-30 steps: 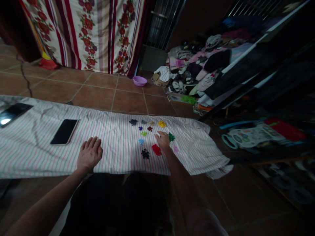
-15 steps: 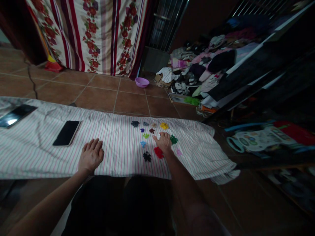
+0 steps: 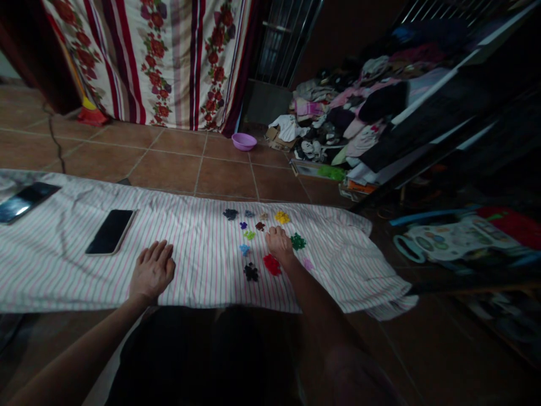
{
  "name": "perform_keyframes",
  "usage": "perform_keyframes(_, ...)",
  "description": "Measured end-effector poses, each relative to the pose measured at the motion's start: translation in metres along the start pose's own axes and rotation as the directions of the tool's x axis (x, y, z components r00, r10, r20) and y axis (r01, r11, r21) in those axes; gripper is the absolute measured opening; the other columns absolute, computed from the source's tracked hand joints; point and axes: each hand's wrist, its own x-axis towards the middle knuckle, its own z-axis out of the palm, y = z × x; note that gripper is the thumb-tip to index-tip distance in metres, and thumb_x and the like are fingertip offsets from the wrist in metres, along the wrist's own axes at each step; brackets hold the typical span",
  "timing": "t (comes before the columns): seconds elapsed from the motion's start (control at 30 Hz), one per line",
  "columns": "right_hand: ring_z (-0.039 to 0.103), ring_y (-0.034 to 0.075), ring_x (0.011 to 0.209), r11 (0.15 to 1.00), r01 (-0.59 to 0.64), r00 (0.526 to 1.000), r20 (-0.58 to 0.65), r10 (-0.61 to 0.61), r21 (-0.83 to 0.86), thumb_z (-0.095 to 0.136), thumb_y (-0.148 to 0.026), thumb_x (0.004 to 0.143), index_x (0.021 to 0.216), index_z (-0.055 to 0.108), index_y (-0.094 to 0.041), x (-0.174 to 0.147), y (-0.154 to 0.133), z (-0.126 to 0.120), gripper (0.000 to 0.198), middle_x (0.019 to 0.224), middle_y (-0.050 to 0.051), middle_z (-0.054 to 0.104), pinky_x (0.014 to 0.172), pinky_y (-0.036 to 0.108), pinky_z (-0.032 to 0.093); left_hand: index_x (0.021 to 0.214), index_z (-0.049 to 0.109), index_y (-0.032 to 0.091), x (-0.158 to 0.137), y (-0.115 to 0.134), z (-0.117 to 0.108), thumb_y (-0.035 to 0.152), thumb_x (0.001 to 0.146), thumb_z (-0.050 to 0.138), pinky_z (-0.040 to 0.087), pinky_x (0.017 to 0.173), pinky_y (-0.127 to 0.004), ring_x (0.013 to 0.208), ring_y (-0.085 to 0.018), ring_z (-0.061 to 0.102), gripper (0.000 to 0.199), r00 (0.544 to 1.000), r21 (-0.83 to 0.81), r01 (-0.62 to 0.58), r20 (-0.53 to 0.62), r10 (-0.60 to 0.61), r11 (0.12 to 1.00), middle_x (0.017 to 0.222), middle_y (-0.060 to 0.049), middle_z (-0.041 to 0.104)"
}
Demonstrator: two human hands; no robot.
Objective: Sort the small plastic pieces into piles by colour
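Observation:
My left hand (image 3: 153,272) lies flat on the striped cloth (image 3: 198,259), fingers stretched out and holding nothing. My right hand (image 3: 279,242) is closed, its fingers curled downward among small heaps of coloured pieces; whatever is under the fingertips is hidden. Around it lie a dark green heap (image 3: 298,241), a red heap (image 3: 271,264), a yellow heap (image 3: 282,217) and a brown heap (image 3: 260,226). Further left are lime green pieces (image 3: 249,235), light blue pieces (image 3: 244,249), a black heap (image 3: 251,272) and a dark grey heap (image 3: 230,214). Pink pieces (image 3: 308,263) sit beside my right wrist.
A phone (image 3: 110,232) rests left of my left hand, and another dark, shiny device (image 3: 29,202) lies further left. Beyond the cloth, a purple basin (image 3: 244,142) stands on the tiled floor near piled clothes (image 3: 338,113). A blue-framed object (image 3: 456,237) is at right.
My right hand's fingers have curled in from a more spread pose, and the white pieces beside them no longer show. My left hand stays flat. The view has shifted slightly.

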Motion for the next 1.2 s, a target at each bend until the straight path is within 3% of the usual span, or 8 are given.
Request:
perform_keyframes(0.37,0.054,0.026,0.094,0.997,-0.072,0.986,-0.149,0.072,0.007,0.047,-0.018,0.095,0.095,0.063,-0.013,-0.002,-0.002,0.012,0.017,0.097,0.016,0.063,0.072,0.032,0.041,0.125,0.065,0.01,0.0,-0.001,0.0,0.03,0.096,0.034,0.039,0.111,-0.053,0.133,-0.035,0.055,0.048,1.0,0.003,-0.013,-0.005,0.013,1.0,0.137,-0.019,0.064)
perform_keyframes(0.67,0.054,0.026,0.101,0.998,-0.051,0.996,-0.07,0.053,0.025,0.043,-0.025,0.1,0.103,0.063,-0.013,-0.003,-0.002,0.005,0.023,0.108,0.016,0.063,0.074,0.032,0.04,0.127,0.063,0.018,-0.002,-0.003,0.003,0.029,0.092,0.038,0.039,0.113,-0.053,0.135,-0.033,0.053,0.045,1.0,-0.027,0.006,-0.014,-0.006,1.0,0.139,-0.016,0.063)
perform_keyframes(0.93,0.053,0.025,0.098,0.998,-0.05,0.993,-0.102,0.053,0.029,0.044,-0.036,0.102,0.101,0.063,-0.015,-0.004,-0.001,-0.001,0.028,0.103,0.014,0.063,0.073,0.03,0.039,0.126,0.064,0.02,-0.001,-0.002,0.001,0.031,0.091,0.039,0.038,0.113,-0.051,0.134,-0.032,0.053,0.044,1.0,-0.059,0.029,-0.002,-0.03,0.998,0.137,-0.014,0.065)
perform_keyframes(1.2,0.056,0.022,0.094,0.993,-0.096,0.991,-0.09,0.102,0.075,0.044,-0.027,0.103,0.094,0.066,-0.014,-0.003,0.003,-0.005,0.027,0.097,0.013,0.064,0.079,0.03,0.04,0.128,0.063,0.016,-0.001,-0.002,0.001,0.031,0.093,0.035,0.039,0.113,-0.054,0.137,-0.033,0.051,0.047,0.999,-0.069,0.041,0.023,-0.04,0.997,0.14,-0.017,0.063)
